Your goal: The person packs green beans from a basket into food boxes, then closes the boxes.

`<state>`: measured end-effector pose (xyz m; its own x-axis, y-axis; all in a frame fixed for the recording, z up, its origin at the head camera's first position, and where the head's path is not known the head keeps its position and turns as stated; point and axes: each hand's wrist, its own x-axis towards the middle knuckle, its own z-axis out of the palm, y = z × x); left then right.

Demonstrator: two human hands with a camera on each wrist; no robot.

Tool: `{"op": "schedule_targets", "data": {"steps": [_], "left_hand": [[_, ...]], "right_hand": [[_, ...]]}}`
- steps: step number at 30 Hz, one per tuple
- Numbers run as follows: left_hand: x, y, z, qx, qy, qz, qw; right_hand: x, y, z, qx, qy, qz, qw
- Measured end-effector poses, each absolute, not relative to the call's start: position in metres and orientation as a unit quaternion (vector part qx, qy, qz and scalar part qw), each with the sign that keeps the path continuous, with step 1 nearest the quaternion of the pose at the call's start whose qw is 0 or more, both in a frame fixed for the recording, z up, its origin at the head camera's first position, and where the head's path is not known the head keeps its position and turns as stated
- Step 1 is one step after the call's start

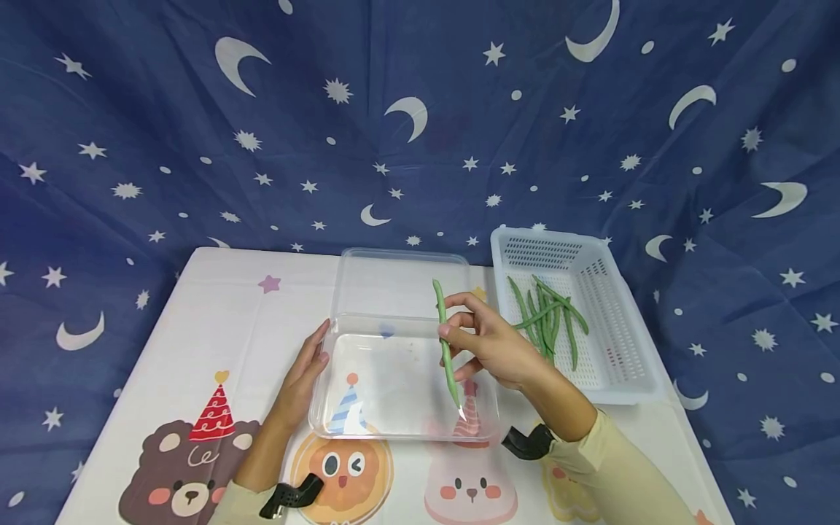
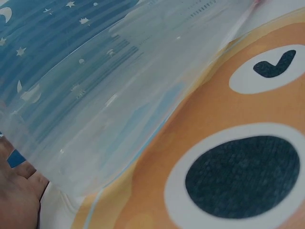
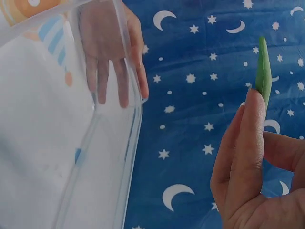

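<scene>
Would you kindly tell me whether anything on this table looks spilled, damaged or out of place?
Nothing stands out: the loose green beans lie inside the white basket, the clear container sits upright with the left hand at its side, and the right hand holds one bean above it.

- Container (image 1: pixel 407 437): clear, thin-looking plastic, smooth and glossy, with bright glints along its rim and walls.
- Lid (image 1: pixel 387 288): transparent plastic, smooth.
- Basket (image 1: pixel 551 253): whitish, translucent-looking plastic, its walls and floor perforated.
- Held green bean (image 1: pixel 448 357): smooth skin with a soft sheen.
- Backdrop (image 1: pixel 295 131): matt blue cloth, lightly creased.
- Table cover (image 1: pixel 216 313): white, printed, mostly smooth; a fine grain shows close up.
- Sleeve (image 1: pixel 610 474): matt cream cloth.
- Wrist mounts (image 1: pixel 528 443): black, apparently plastic, slightly shiny.
</scene>
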<state>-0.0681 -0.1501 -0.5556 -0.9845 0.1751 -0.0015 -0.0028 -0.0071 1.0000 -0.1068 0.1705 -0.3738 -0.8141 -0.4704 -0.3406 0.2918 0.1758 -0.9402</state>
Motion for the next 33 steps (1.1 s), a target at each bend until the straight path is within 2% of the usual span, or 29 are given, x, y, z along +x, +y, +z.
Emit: {"op": "schedule_targets", "data": {"steps": [7, 17, 33], "left_hand": [[-0.067, -0.152, -0.554, 0.067, 0.699, 0.711, 0.051], [-0.065, -0.152, -0.555, 0.06, 0.699, 0.71, 0.061], [-0.068, -0.15, -0.556, 0.076, 0.692, 0.716, 0.055]], "right_hand": [[-0.112, 0.153, -0.374, -0.071, 0.709, -0.629, 0.31], [-0.118, 0.142, -0.382, -0.069, 0.713, -0.623, 0.315], [-0.122, 0.143, -0.391, -0.073, 0.721, -0.608, 0.324]]}}
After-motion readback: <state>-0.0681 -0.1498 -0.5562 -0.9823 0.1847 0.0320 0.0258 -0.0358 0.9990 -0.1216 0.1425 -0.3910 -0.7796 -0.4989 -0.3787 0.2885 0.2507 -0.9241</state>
